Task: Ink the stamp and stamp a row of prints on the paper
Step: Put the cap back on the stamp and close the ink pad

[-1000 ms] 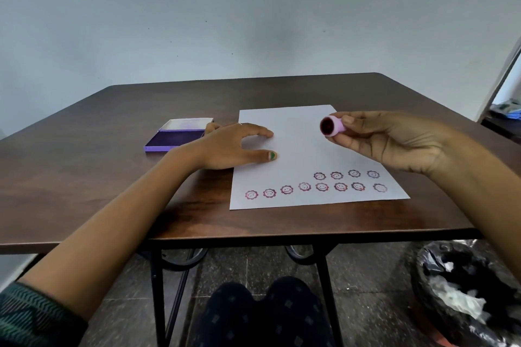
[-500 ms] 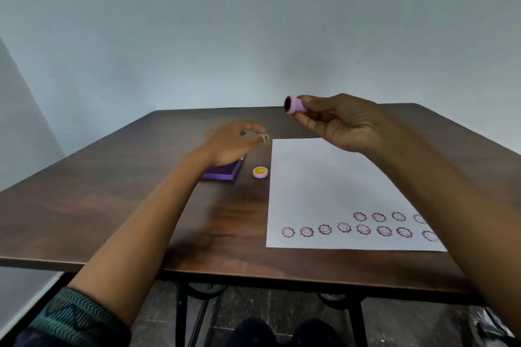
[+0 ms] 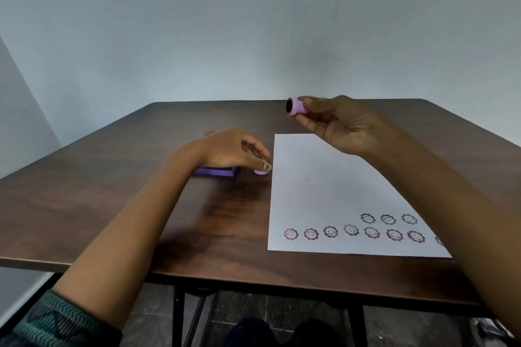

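I hold the stamp (image 3: 296, 106) in my right hand (image 3: 338, 125), pinched between thumb and fingers above the far end of the paper (image 3: 324, 183), its dark inked face turned left. My left hand (image 3: 225, 151) reaches down just left of the paper, fingertips closing on a small pink cap (image 3: 261, 172) on the table (image 3: 112, 191); I cannot tell whether it is gripped. The purple pad (image 3: 215, 171) lies under that hand. Prints (image 3: 352, 231) line the paper's near edge.
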A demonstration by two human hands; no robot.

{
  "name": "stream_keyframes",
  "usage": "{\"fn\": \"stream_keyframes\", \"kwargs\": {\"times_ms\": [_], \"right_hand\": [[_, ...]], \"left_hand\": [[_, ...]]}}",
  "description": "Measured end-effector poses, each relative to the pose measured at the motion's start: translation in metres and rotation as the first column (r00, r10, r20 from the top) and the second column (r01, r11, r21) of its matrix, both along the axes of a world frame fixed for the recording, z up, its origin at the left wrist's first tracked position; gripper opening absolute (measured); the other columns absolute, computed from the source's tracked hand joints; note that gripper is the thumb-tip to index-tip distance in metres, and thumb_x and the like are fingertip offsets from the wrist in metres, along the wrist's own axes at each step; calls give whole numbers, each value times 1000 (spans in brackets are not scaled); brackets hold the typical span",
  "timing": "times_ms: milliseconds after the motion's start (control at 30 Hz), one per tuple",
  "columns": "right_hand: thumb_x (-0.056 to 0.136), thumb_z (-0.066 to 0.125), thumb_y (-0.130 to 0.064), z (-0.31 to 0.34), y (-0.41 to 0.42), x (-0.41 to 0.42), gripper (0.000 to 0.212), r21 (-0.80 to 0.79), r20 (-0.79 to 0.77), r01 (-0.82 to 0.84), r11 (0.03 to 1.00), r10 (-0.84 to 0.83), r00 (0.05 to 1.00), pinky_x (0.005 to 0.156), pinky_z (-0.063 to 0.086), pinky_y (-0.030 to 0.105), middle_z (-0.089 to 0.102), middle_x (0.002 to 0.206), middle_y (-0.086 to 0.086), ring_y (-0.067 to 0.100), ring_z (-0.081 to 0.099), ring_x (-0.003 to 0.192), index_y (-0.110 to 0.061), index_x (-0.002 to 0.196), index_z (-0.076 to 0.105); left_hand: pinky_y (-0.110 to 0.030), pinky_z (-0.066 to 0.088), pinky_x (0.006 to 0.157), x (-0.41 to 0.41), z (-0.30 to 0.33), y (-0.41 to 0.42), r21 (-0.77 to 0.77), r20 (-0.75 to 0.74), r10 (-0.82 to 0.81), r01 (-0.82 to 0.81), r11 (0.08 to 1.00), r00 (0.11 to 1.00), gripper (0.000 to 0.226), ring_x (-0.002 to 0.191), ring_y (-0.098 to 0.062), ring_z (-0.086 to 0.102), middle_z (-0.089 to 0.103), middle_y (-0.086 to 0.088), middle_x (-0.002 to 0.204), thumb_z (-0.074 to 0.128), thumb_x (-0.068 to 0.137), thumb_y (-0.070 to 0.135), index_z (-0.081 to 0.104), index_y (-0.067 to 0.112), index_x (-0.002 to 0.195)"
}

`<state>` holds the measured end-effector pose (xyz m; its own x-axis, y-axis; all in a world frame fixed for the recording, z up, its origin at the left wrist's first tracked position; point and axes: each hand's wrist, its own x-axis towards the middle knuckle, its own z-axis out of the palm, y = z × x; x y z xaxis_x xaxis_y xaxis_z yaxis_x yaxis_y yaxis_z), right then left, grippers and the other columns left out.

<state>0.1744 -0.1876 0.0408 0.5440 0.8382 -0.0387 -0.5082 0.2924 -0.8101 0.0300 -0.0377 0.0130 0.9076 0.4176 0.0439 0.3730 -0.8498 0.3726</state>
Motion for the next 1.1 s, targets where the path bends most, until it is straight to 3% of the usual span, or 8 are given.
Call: {"fn": "stream_keyframes", "kwargs": {"times_ms": [200,400,533,633,733,867,1100], "right_hand": [[86,49,11,-2,-1,2,13,-16,4,-23,1000,23,1000,67,58,29,64,85,17,24,63,81,8,82,61],[87,47,11,-2,0,2,15,-16,16,-40,999,41,999,68,57,29,64,86,17,24,63,81,8,83,61],[86,48,11,-4,2,3,13,-13,50,-37,999,38,998,69,58,29,65,87,16,22,64,81,9,85,61],[85,52,11,-8,5,3,10,3,58,-14,1000,14,998,64,60,28,65,87,16,23,65,80,8,87,62],[83,55,10,-12,8,2,13,19,77,5,1000,-7,997,60,61,26,64,90,17,24,65,81,9,94,61],[82,57,9,-15,10,1,7,32,136,32,999,-36,990,64,61,26,65,85,16,24,67,76,5,81,63],[81,59,8,-16,10,0,9,32,181,60,998,-64,981,58,59,21,67,81,13,17,71,61,0,79,65]], "left_hand": [[-32,29,87,-1,-2,0,67,9,-12,12,998,1000,26,88,7,57,70,20,91,69,71,58,71,39,89],[-42,31,99,0,-2,0,91,137,6,-18,996,991,23,91,1,59,72,16,90,68,73,56,71,37,85],[-23,46,84,4,6,-9,-256,515,28,123,959,857,14,83,1,64,74,9,88,72,80,35,73,27,91],[-16,47,86,8,9,-13,-382,651,94,218,898,753,14,89,-3,66,75,9,88,69,83,26,72,25,97],[-14,48,86,11,7,-13,-418,680,115,254,872,724,15,89,0,66,75,13,88,67,85,23,71,25,99],[-13,48,85,15,3,-13,-445,679,126,269,854,724,16,88,0,66,75,12,89,67,85,20,71,25,99],[-11,48,77,18,0,-13,-455,695,129,295,840,707,19,90,-3,68,75,10,91,68,83,13,70,17,102]]}}
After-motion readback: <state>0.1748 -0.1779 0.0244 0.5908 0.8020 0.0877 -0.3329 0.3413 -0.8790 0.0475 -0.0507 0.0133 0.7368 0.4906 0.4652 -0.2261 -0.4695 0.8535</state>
